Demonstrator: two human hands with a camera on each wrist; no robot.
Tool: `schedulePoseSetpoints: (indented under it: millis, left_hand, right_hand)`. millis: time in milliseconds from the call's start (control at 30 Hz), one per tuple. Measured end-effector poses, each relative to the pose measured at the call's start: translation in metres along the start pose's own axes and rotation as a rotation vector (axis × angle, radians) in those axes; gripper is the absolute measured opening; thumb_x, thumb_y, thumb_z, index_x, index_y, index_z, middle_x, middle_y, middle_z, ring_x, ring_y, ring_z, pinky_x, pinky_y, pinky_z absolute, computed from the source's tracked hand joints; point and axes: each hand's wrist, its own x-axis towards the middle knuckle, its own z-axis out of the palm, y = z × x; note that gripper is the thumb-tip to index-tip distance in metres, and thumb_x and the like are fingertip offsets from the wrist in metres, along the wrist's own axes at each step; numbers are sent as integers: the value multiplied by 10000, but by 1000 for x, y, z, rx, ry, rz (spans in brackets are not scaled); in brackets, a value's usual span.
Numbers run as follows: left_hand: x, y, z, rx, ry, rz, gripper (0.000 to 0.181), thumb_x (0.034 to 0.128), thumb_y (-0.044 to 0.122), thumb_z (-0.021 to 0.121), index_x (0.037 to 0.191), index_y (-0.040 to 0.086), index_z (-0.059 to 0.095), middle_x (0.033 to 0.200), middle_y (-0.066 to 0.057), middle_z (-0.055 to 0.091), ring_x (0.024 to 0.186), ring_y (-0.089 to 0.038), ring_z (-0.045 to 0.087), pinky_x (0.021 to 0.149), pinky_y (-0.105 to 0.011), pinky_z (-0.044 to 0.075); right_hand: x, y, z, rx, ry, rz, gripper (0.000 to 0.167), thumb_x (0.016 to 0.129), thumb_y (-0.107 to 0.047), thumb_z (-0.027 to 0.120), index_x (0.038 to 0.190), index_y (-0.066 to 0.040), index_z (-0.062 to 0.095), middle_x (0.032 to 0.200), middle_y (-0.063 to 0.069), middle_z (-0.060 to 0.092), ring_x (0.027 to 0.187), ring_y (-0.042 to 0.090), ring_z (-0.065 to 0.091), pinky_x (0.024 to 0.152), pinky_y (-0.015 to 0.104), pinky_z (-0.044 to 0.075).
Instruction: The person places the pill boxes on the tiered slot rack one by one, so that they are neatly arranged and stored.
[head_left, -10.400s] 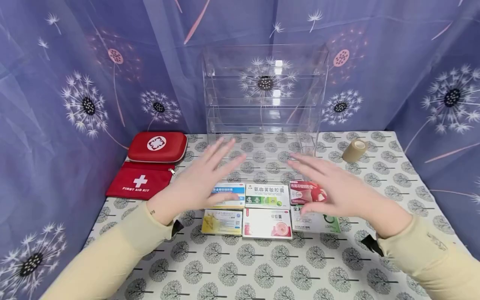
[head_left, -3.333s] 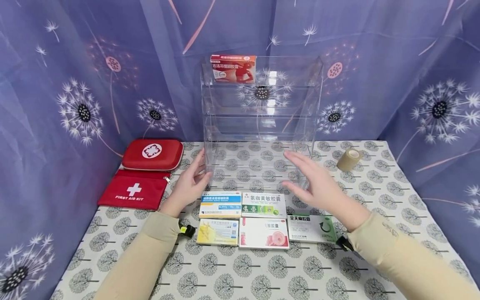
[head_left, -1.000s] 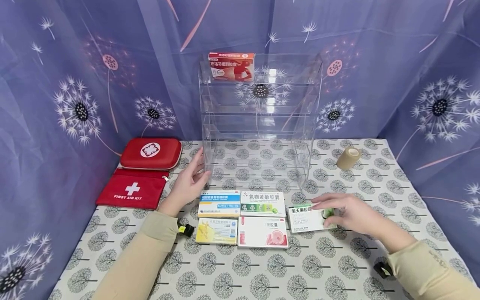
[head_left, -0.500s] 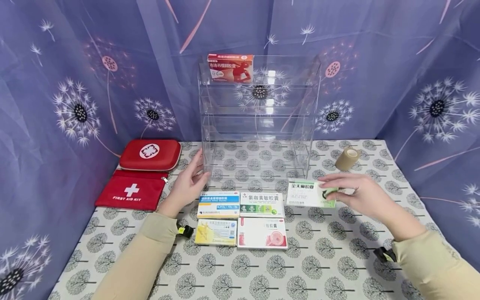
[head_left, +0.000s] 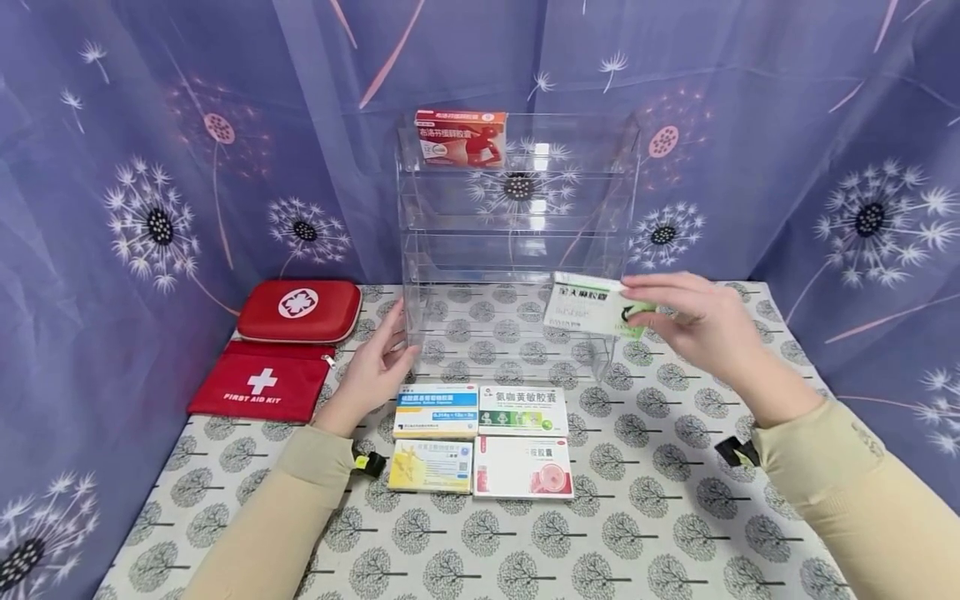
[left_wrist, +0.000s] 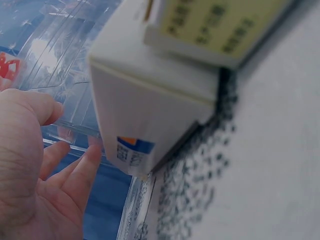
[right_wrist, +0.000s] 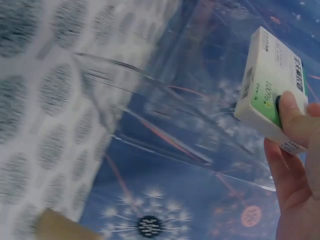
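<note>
My right hand [head_left: 697, 329] pinches the right end of a white and green medicine box [head_left: 581, 308], held tilted before the lower right part of a clear tiered rack [head_left: 517, 222]. The right wrist view shows that box [right_wrist: 265, 82] between the thumb and fingers of my right hand [right_wrist: 297, 170]. My left hand [head_left: 369, 375] grips the rack's lower left side; in the left wrist view, thumb and fingers of my left hand [left_wrist: 45, 170] lie around its clear edge. A red medicine box [head_left: 461, 140] stands at the top tier's left end.
Before the rack lie a blue and white box [head_left: 437, 410], a green and white box [head_left: 522, 410], a yellow box [head_left: 430, 467] and a red and white box [head_left: 522, 467]. Red first aid cases [head_left: 300, 310] lie left; a brown roll, seen in the right wrist view [right_wrist: 65, 227], is right.
My right hand has taken the white and green box off the table and moved it up and left to the rack. The left hand has stayed at the rack's side.
</note>
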Motion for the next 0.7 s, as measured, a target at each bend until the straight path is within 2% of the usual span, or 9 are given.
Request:
schedulePoseSetpoints:
  millis: [67, 100, 167, 233, 467, 700]
  left_hand:
    - [0, 0, 0, -5, 1, 2, 851, 1112, 166, 654, 1772, 402, 171, 1787, -136, 380, 1567, -369, 529, 1230, -440, 539]
    - [0, 1, 0, -8, 1, 2, 851, 1112, 162, 654, 1772, 401, 173, 1787, -136, 381, 1567, -369, 529, 1229, -439, 540]
    - [0, 0, 1, -10, 2, 0, 852, 1110, 160, 656, 1771, 404, 176, 1785, -136, 385, 1565, -369, 531, 1226, -436, 541]
    - [0, 0, 1, -7, 1, -1, 851, 1111, 161, 654, 1772, 401, 175, 1785, -140, 385, 1565, -373, 531, 1225, -439, 542]
    - [-2, 1, -1, -3, -4, -3, 851, 1113, 168, 653, 1773, 400, 169, 1797, -130, 362, 1571, -374, 522, 1230, -444, 540]
    - [-3, 3, -3, 3, -10, -2, 853, 1111, 170, 656, 1773, 402, 171, 1797, -134, 359, 1567, -379, 527, 1229, -447, 544]
  right_hand:
    - [15, -1, -3, -22, 31, 31, 329, 865, -195, 910, 1157, -60, 845, 1231, 152, 824, 1188, -148, 662, 863, 0, 545]
    - [22, 0, -4, -33, 49, 44, 361, 807, -110, 938, 1154, -63, 848, 1231, 144, 826, 1237, -165, 634, 934, 1, 540]
    - [39, 1, -7, -46, 84, 74, 470, 699, 20, 973, 1145, -64, 851, 1228, 140, 829, 1237, -209, 595, 1041, 2, 507]
    - [55, 3, -11, -58, 120, 97, 487, 675, 68, 981, 1127, -62, 855, 1231, 141, 829, 1227, -223, 594, 1034, 0, 509]
    - [107, 11, -20, -84, 210, 126, 414, 800, 21, 939, 1195, -43, 834, 1293, 112, 815, 1229, -179, 642, 975, 31, 572]
    - [152, 16, -25, -102, 331, 193, 340, 872, -78, 919, 1201, -62, 833, 1284, 33, 825, 1179, -107, 709, 921, 59, 609]
